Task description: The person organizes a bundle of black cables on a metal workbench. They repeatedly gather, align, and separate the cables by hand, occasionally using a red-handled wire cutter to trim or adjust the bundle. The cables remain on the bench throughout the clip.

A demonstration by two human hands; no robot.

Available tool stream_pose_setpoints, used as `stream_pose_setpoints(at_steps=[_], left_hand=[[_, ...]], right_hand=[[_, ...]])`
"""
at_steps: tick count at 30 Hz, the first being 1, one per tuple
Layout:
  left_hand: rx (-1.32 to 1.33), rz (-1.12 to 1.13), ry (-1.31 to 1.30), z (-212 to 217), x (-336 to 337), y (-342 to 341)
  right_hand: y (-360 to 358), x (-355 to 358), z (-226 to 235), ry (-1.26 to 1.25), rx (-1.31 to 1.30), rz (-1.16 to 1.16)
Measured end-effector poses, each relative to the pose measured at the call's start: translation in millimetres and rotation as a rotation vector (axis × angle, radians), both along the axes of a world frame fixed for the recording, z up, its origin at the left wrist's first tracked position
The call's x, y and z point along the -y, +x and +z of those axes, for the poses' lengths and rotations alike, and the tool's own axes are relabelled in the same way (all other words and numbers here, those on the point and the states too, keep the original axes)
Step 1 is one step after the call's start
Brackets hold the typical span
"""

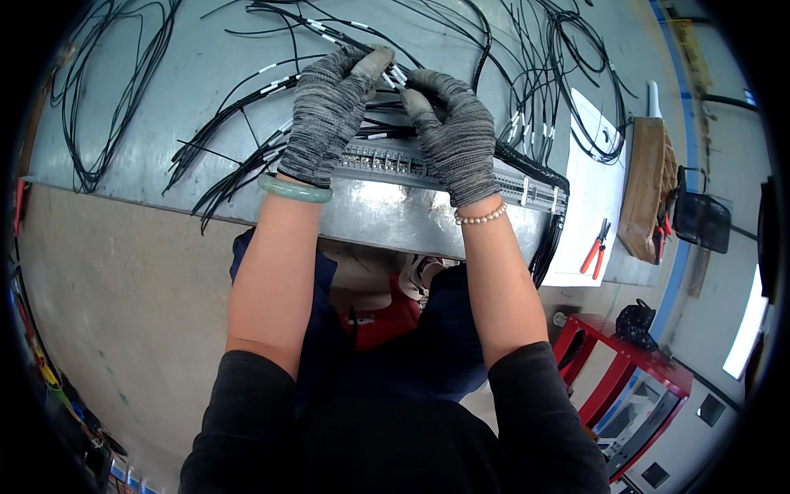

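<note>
Blk shirt [395, 449] nearest, both hands [325, 115] [457, 136] hold wires [397, 76], box [643, 185] contents unclear

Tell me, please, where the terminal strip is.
In the head view, the terminal strip runs from centre to right near the front of the table, partly under the right hand.

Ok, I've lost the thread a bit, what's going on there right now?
The gloved left hand pinches white-marked black cables above the metal table. The right hand has its fingertips at the same bunch, though I can't tell whether they grip. The terminal strip lies nearer the table's front edge, partly hidden by the hands. Off to the right, the pliers lie on the paper, unheld.
</note>
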State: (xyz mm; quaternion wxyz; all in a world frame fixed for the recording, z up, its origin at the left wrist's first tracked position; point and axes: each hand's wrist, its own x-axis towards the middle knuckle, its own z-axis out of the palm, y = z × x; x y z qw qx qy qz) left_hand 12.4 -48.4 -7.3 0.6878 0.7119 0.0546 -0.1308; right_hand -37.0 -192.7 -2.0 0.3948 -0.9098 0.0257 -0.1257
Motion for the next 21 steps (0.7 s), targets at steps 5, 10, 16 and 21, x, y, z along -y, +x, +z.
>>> stream_pose_setpoints(at_steps=[5, 10, 16, 21], left_hand=[[-0.054, -0.003, -0.145, -8.5, -1.7, 3.1], [-0.059, -0.030, -0.094, -13.4, -3.5, 9.0], [-0.071, -0.035, -0.161, -12.4, -3.6, 9.1], [-0.060, -0.049, -0.111, -6.2, -4.2, 7.7]], right_hand=[[10.4, -3.7, -7.3, -0.089, -0.012, -0.028], [7.1, -5.5, -7.6, -0.086, 0.045, -0.025], [7.3, -1.1, -6.2, -0.043, 0.048, 0.003], [7.0, 6.6, -9.7, 0.045, 0.021, 0.051]])
